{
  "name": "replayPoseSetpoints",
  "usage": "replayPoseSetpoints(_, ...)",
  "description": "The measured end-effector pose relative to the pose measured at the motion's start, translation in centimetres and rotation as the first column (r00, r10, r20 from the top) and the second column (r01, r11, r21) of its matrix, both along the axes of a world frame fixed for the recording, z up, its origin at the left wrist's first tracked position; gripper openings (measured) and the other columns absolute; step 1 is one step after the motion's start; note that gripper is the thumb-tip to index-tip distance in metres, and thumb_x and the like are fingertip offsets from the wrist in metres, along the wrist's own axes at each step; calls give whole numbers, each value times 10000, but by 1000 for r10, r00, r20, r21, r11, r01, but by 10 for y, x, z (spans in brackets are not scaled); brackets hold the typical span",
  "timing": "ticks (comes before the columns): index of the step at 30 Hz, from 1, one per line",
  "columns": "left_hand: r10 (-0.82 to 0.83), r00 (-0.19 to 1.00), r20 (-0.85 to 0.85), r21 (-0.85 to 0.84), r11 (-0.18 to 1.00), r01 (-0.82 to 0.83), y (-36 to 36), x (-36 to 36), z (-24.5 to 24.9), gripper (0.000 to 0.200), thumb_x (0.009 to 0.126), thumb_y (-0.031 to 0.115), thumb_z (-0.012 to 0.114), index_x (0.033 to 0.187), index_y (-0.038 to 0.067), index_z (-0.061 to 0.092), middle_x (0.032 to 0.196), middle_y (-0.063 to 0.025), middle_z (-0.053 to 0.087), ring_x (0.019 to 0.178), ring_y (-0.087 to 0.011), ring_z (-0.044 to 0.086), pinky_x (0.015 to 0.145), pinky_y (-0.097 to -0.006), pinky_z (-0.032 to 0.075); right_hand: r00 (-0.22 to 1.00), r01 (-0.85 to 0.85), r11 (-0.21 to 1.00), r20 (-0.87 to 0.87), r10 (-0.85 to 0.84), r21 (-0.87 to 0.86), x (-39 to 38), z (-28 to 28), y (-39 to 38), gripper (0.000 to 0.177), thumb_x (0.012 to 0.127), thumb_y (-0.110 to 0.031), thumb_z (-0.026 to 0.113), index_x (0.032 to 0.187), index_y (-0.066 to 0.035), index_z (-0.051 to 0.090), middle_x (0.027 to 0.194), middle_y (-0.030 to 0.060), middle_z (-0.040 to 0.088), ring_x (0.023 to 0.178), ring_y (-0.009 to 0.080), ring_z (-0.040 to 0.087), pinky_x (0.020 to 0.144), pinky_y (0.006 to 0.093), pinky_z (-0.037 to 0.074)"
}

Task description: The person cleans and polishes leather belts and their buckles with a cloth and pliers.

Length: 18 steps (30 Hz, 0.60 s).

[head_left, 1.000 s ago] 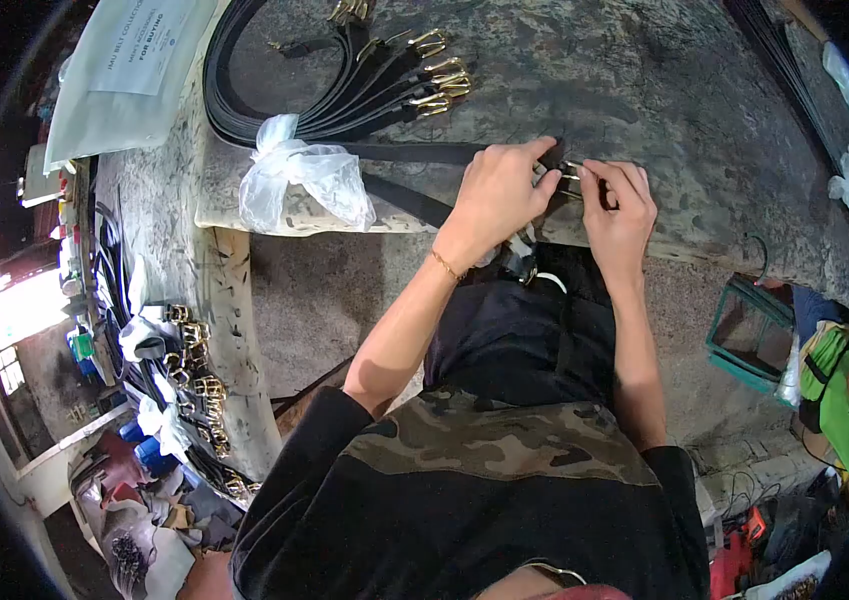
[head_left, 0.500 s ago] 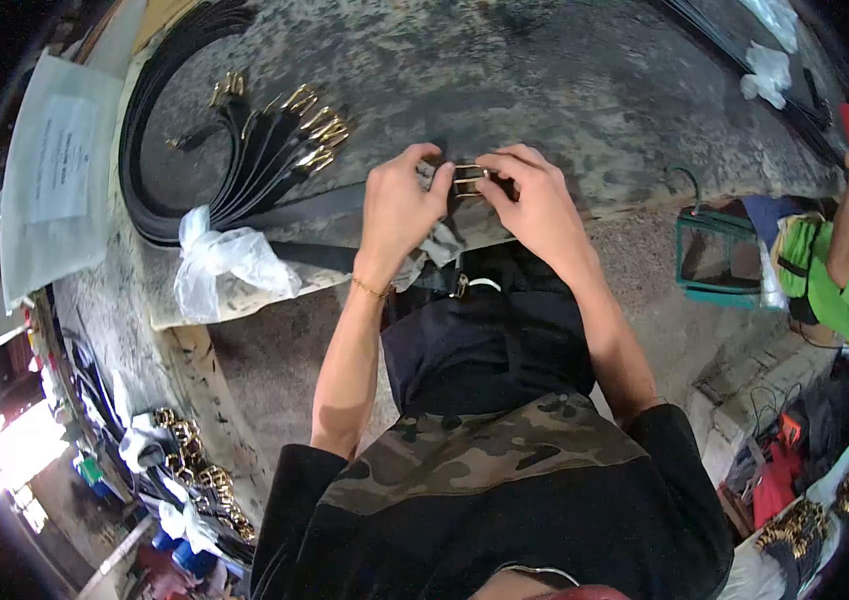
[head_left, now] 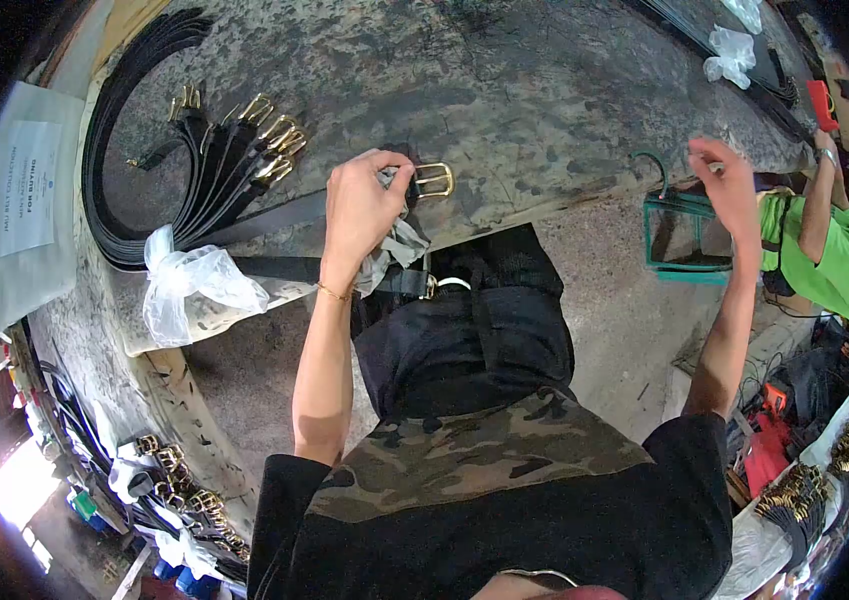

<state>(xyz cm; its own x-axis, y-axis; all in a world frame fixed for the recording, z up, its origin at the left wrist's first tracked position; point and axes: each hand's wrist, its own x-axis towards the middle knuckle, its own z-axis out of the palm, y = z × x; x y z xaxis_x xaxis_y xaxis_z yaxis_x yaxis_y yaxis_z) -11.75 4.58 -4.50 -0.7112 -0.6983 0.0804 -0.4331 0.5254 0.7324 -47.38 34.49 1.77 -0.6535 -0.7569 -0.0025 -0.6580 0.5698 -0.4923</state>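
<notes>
My left hand (head_left: 359, 205) is closed around the buckle end of a black belt (head_left: 289, 217) at the table's near edge. The gold belt buckle (head_left: 435, 180) sticks out to the right of its thumb and fingers. A crumpled grey cloth (head_left: 399, 245) is also in this hand and hangs below it. My right hand (head_left: 726, 185) is raised off to the right, apart from the belt, above the green metal frame (head_left: 656, 235). Its fingers are parted and slightly bent, with nothing visible in them.
A curved bundle of black belts with gold buckles (head_left: 279, 135) lies at left, tied with clear plastic (head_left: 184, 285). A printed sheet (head_left: 24, 190) stands beyond it. At right is a person in a green shirt (head_left: 834, 255). More belts with buckles (head_left: 794, 495) lie lower right.
My right hand has let go of the belt buckle and moved far right. My left hand keeps hold of the belt and cloth. The whole view has shifted slightly.
</notes>
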Motion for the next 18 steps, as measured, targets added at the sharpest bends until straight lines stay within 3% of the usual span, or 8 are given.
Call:
replayPoseSetpoints(4,4,999,45,-60,998,-1,0,4,-4,182,869,160,682,946,-1,716,928,-171,714,858,-348,691,756,-364,514,987,-117,991,-107,123,62,-4,-14,-9,303,870,-126,710,1156,-33,682,1043,123,704,875,250,672,788,369,531)
replayPoseSetpoints(6,0,1000,28,23,1000,-1,2,4,3,163,862,150,661,927,7,704,918,-175,694,861,-400,661,763,-428,511,998,-65,985,30,61,161,2,-14,-20,337,838,-157,739,1143,-27,681,1000,154,706,901,302,670,805,396,522)
replayPoseSetpoints(9,-11,999,36,10,1000,11,3,4,4,143,860,139,648,908,9,684,928,-175,694,863,-398,661,756,-434,511,987,-124,975,-76,139,183,-2,-24,-24,357,817,-183,755,1127,-22,682,959,159,711,911,308,672,807,403,519)
replayPoseSetpoints(16,-18,1000,16,-47,999,19,5,2,3,102,840,120,640,874,27,668,876,-169,680,819,-394,655,719,-440,505,987,-146,964,-34,157,220,4,-23,-28,319,802,-141,759,1084,-11,685,1013,172,694,925,322,675,816,412,518)
replayPoseSetpoints(18,-30,1000,-3,-74,997,30,5,2,2,93,832,114,643,869,33,667,857,-166,672,780,-388,647,703,-438,501,991,-125,969,-17,132,212,-1,-35,-25,288,803,-120,766,1052,-2,683,1000,139,662,905,286,649,813,401,499)
